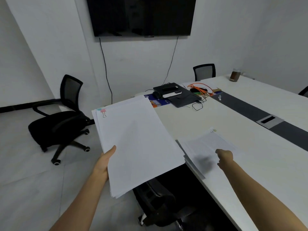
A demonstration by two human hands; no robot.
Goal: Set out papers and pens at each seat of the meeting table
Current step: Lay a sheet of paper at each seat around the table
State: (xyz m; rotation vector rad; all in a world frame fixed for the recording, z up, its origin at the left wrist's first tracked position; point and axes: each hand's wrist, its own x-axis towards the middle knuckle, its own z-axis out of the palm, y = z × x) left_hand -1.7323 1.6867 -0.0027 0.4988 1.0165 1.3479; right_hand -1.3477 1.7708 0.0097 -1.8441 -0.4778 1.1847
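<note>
My left hand (pixel 105 161) grips the near left edge of a thick stack of white papers (pixel 136 142), held in the air over the table's left edge; a pink binder clip (pixel 103 111) sits at its far left corner. My right hand (pixel 224 158) rests with a finger pressing on a clipped set of printed papers (pixel 205 147) that lies on the white meeting table (pixel 250 155) near its front edge. That set's near corner juts over the edge. No pens are visible.
A black chair (pixel 158 202) is tucked under the table below the stack. Another black chair (pixel 60 120) stands on the floor at left, a third (pixel 204 71) at the far end. Laptops, remotes and orange cables (pixel 200 89) crowd the far left table; a jar (pixel 235 75) stands far right.
</note>
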